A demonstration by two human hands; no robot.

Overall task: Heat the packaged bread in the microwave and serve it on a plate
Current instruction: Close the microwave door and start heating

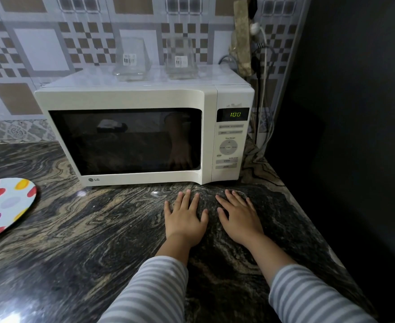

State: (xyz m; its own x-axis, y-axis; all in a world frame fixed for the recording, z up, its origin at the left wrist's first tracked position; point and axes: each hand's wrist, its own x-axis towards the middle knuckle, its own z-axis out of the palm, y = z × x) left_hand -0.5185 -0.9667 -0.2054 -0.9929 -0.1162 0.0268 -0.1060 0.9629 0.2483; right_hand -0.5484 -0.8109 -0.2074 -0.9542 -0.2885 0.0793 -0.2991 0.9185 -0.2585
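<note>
A white microwave (143, 99) stands on the dark marbled counter (75, 241) with its door shut. Its green display (235, 114) reads 100. The dark door window shows only reflections, and I cannot tell what is inside. My left hand (185, 217) and my right hand (239, 215) lie flat on the counter side by side, just in front of the microwave's right part, fingers spread, holding nothing. A white plate with coloured dots (3, 206) sits at the counter's left edge of view, partly cut off. No packaged bread shows.
Two clear glass containers (131, 59) (180, 58) stand on top of the microwave. Cables and a plug (259, 43) hang behind its right side. A dark wall (343, 113) closes the right side. A tiled wall rises behind.
</note>
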